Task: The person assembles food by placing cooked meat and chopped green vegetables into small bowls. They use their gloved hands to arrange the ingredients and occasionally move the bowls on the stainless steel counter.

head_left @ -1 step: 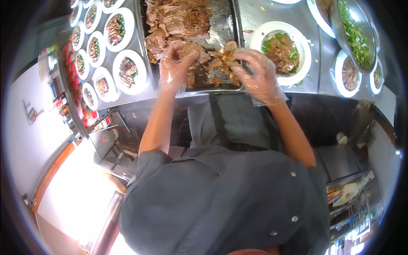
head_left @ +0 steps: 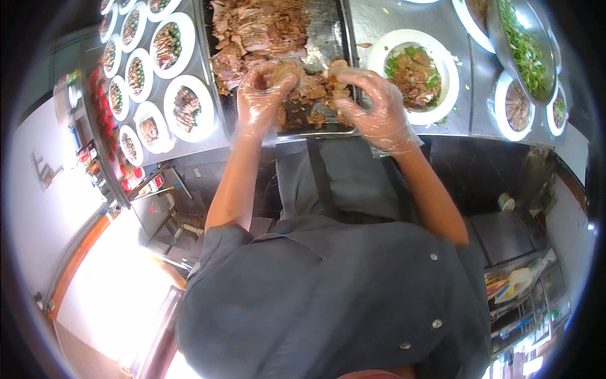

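My left hand (head_left: 257, 107), in a clear plastic glove, is closed on a slice of cooked meat (head_left: 288, 76) over the near part of a dark metal tray (head_left: 326, 31). A heap of sliced brown meat (head_left: 260, 28) lies in the tray beyond it. At the tray's right edge my gloved right hand (head_left: 384, 114) has its thumb and fingers curled around a piece of meat (head_left: 339, 68). Smaller meat scraps (head_left: 317, 119) lie between the hands. Just right of that hand stands a white bowl (head_left: 449, 82) with meat on chopped greens (head_left: 415, 77).
Several white plates (head_left: 206, 123) of meat and greens line the counter's left side. A metal bowl of chopped greens (head_left: 528, 54) sits at the far right, partly over white plates of meat (head_left: 517, 131). The steel counter's front edge (head_left: 464, 136) runs before me.
The view has shifted slightly. My right hand has moved a little left and up against the piece of meat at the tray's edge. My left hand keeps its hold on the slice.
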`<state>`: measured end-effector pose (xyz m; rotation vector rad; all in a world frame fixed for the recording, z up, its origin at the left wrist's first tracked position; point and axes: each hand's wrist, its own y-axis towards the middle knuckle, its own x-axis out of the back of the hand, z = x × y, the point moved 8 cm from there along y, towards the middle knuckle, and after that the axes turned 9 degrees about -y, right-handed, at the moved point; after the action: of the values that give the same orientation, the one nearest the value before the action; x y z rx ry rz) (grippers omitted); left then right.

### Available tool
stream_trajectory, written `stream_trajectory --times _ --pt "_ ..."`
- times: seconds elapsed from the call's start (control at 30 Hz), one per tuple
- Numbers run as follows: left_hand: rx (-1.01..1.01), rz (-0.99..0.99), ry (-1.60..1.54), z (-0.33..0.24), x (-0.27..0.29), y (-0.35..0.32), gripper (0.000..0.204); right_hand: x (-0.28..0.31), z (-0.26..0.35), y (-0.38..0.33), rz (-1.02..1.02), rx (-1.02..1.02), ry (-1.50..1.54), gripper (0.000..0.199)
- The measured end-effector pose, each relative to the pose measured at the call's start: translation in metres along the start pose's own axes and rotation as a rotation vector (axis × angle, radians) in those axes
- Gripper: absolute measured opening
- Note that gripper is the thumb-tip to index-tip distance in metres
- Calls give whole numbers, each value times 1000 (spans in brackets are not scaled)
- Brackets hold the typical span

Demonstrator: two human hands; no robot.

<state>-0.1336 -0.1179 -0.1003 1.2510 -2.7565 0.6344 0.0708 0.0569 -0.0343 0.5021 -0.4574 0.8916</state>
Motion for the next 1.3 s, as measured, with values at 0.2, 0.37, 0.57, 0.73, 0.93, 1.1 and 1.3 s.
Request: stream_trajectory --times 0.2,0.37,0.57,0.73,0.93,1.1,1.3 --pt "106 334 -732 -60 -91 -40 64 -9 -18 2 31 -500 718 41" --pt "99 491 -782 -81 -128 -55 49 35 -5 -1 -219 -342 485 36" --pt "-147 424 -450 -114 -125 -59 47 76 36 -3 -506 -13 -117 36" --pt "-179 363 -519 -116 -121 -65 48 85 46 -4 -549 107 -156 31" --pt "-133 396 -455 -112 -120 -63 48 78 31 6 -401 -228 259 28" --pt "-85 377 -478 -107 -118 -63 51 75 22 2 -391 -237 322 27" --pt "-31 333 -765 -100 -124 -67 45 89 45 3 -429 66 -44 29"
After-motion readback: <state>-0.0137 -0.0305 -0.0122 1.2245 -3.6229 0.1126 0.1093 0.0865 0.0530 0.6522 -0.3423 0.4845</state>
